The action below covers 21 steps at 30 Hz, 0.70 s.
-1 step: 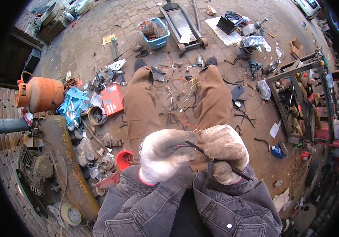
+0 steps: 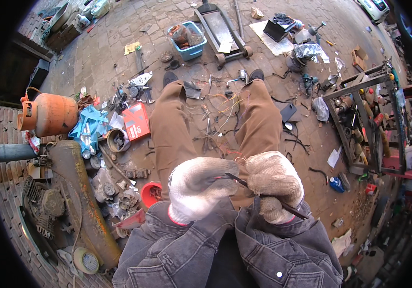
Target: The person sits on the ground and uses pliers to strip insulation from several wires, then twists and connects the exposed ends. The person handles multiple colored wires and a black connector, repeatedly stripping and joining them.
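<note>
Both my hands wear white knit gloves and meet above my lap. My right hand [image 2: 275, 185] grips a thin dark rod [image 2: 283, 206] that slants from between the hands down to the right. My left hand [image 2: 199, 187] is curled shut against the rod's upper tip. Dark denim sleeves cover my forearms. My legs in brown trousers [image 2: 170, 129] stretch out over the paving. A tangle of thin coloured wires [image 2: 225, 113] lies on the ground between them.
On the left are an orange gas cylinder [image 2: 47, 114], a red box [image 2: 136, 121], a red bowl [image 2: 151, 193] and a rusty machine [image 2: 78, 192]. A blue tub [image 2: 187, 41] and a floor jack [image 2: 220, 29] lie ahead. A metal frame [image 2: 364, 120] stands at the right.
</note>
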Available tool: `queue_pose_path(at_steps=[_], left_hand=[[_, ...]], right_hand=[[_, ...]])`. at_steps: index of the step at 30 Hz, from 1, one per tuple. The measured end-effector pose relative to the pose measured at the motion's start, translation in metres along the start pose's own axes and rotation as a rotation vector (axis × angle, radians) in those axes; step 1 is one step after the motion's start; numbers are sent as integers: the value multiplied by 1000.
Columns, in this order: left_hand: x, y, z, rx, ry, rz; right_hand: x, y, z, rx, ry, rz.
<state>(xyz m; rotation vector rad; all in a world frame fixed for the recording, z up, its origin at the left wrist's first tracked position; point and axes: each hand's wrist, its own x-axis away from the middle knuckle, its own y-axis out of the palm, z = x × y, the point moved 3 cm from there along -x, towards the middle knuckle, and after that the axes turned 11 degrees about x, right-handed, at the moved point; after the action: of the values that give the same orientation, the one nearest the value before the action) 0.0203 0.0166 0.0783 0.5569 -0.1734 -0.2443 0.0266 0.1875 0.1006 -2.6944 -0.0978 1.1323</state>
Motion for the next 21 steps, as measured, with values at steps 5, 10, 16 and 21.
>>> queue_pose_path(at_steps=[5, 10, 16, 21], left_hand=[[0, -8, 2, 27, -41, -249], [-2, -8, 3, -7, -72, -286], [-12, -7, 10, -240, -132, -433], [-18, -6, 11, -321, -161, -495]], right_hand=[[-8, -2, 2, -74, 0, -60], [-3, -2, 5, -148, 57, -56], [2, -14, 2, -184, 190, -128], [6, -21, 1, -183, 303, -201]])
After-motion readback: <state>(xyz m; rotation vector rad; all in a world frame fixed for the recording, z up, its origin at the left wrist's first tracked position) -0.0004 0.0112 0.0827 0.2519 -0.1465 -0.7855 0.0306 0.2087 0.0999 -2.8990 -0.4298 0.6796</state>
